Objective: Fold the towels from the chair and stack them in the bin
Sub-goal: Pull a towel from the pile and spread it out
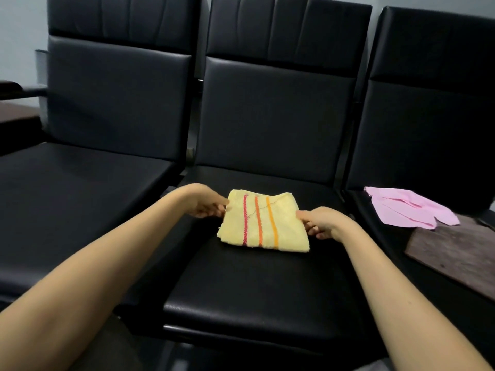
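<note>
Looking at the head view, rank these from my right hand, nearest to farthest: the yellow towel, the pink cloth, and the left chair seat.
1. The yellow towel, on the middle seat; the right hand grips its right edge.
2. The pink cloth, to the right on the next chair.
3. The left chair seat, beyond the towel and the left hand.

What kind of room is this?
Probably a waiting room or office lobby: three black padded vinyl chairs side by side against a plain pale wall. A folded yellow striped towel lies on one seat.
</note>
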Motion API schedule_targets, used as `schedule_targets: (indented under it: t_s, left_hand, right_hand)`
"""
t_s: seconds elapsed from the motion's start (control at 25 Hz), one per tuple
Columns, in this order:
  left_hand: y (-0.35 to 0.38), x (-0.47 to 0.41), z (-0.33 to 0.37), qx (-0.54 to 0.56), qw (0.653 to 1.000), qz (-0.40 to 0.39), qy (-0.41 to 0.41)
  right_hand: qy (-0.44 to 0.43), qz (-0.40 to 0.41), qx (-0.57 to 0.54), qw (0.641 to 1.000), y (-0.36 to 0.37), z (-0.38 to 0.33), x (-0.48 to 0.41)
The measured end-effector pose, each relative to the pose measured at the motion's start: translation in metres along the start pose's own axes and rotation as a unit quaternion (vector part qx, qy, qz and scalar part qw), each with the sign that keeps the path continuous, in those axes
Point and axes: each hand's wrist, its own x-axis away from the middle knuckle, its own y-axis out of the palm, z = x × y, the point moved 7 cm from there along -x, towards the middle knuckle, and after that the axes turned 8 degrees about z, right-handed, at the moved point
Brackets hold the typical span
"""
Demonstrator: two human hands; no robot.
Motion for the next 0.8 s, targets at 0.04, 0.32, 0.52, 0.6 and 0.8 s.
schedule_targets:
  t_s: [0.04, 0.32, 0.52, 0.6, 0.8]
  left_hand:
    - [0.0, -0.007, 0.002, 0.043, 0.998, 0.052, 0.013]
    - [0.017, -0.007, 0.03, 0.154, 0.967, 0.145, 0.139]
    - [0.013, -0.001, 0.038, 0.1, 0.948, 0.226, 0.202]
    - [0.018, -0.002, 0.036, 0.018, 0.959, 0.223, 0.173]
    - [0.039, 0.008, 0.036, -0.031, 0.977, 0.17, 0.125]
  right_hand:
    - [-0.017, 0.024, -0.016, 0.999, 0.001, -0.005, -0.002]
    - [-0.136, 0.15, -0.114, 0.973, 0.01, -0.024, -0.009]
    - [-0.078, 0.177, -0.117, 0.974, 0.008, -0.009, -0.021]
    - [-0.028, 0.154, -0.064, 0.986, 0.014, -0.002, -0.023]
    - [0.002, 0.114, -0.073, 0.991, 0.023, -0.007, -0.015]
